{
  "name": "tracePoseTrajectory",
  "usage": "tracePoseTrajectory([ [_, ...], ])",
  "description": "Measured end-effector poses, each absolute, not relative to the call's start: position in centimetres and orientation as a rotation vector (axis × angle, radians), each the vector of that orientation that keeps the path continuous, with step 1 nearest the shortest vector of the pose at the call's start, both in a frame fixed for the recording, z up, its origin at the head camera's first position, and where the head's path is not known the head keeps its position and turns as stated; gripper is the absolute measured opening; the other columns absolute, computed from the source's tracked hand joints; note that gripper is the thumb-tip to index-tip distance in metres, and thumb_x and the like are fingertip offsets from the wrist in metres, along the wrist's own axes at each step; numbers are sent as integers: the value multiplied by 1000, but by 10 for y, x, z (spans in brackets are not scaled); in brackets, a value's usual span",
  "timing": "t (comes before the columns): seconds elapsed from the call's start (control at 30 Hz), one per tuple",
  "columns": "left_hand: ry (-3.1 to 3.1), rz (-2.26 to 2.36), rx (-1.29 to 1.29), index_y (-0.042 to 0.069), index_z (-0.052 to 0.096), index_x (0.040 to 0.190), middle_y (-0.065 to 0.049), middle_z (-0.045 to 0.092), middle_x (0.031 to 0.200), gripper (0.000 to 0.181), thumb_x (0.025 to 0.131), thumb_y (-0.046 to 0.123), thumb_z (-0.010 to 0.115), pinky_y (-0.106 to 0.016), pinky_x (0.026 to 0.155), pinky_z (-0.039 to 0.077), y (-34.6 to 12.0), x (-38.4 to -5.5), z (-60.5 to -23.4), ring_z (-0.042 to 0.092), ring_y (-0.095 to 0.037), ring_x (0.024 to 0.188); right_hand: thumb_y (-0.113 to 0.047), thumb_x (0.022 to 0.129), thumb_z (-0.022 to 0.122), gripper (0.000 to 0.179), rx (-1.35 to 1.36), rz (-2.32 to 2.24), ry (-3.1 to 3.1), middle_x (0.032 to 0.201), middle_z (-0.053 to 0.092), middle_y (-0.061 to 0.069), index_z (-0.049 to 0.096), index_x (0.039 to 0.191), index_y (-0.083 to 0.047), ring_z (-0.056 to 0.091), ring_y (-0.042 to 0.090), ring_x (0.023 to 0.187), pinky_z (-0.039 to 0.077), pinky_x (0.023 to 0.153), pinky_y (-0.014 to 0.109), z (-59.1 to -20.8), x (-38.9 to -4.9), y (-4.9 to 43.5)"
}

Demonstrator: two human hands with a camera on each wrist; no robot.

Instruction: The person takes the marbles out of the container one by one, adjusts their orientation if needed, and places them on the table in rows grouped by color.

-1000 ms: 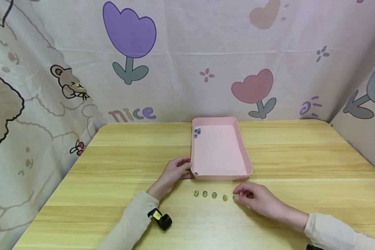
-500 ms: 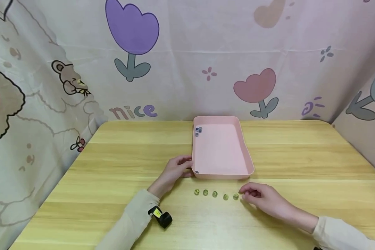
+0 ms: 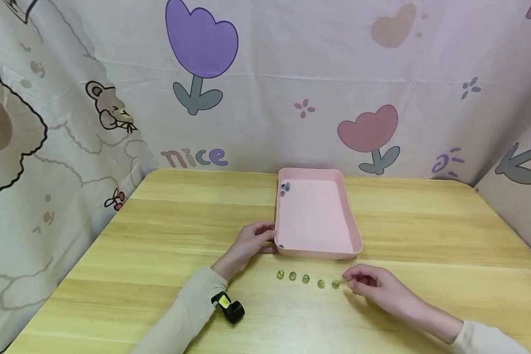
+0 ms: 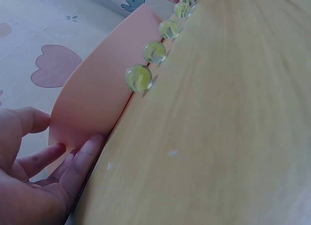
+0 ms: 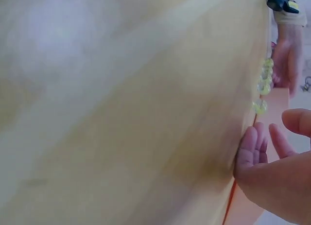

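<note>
Several clear marbles with yellow-green swirls (image 3: 306,279) stand in a row on the wooden table, in front of a pink tray (image 3: 356,223). The left wrist view shows the nearest marble (image 4: 139,78) close to the tray's wall. My left hand (image 3: 248,244) rests its fingertips against the outside of the tray's front left corner. At the right end of the row, my right hand (image 3: 380,290) hovers just beside the last marble (image 3: 335,284), fingers loosely bent and holding nothing. Inside the tray, several bluish marbles (image 3: 285,187) cluster at the back left, and another bluish marble (image 3: 281,246) lies in the front left corner.
The wooden table (image 3: 181,216) reaches back to a printed cloth backdrop (image 3: 265,88), with more cloth along both sides. A black wrist camera (image 3: 230,308) is strapped on the left sleeve.
My right hand has let go of the rightmost marble and drawn slightly to the right. The left hand stays at the tray's corner. The head view has shifted a little.
</note>
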State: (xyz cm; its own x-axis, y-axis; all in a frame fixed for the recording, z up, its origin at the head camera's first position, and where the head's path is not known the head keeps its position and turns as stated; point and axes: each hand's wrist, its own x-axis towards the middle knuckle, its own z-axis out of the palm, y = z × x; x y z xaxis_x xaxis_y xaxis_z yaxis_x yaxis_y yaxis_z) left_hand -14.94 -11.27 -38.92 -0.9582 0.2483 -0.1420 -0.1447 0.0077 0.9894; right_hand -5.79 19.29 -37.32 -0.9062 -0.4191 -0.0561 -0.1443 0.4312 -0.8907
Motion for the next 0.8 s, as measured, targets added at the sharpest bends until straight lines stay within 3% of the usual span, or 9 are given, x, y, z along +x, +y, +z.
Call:
tracePoseTrajectory([
  [0.4,2037,1990,93,-8,53,128,-20,58,119,36,96,8,57,-32,79,59,-111,-149,-385,63,-23,95,-13,93,64,28,-332,-1406,2565,108,64,11,63,116,3,57,6,90,54,75,22,-348,-57,206],
  [0.8,2027,2017,87,-10,53,128,-20,58,119,36,96,7,57,-33,78,59,-113,-149,-389,63,-23,93,-16,93,66,25,-474,-1267,2681,102,66,8,67,112,-1,58,13,85,53,70,24,-295,-90,194],
])
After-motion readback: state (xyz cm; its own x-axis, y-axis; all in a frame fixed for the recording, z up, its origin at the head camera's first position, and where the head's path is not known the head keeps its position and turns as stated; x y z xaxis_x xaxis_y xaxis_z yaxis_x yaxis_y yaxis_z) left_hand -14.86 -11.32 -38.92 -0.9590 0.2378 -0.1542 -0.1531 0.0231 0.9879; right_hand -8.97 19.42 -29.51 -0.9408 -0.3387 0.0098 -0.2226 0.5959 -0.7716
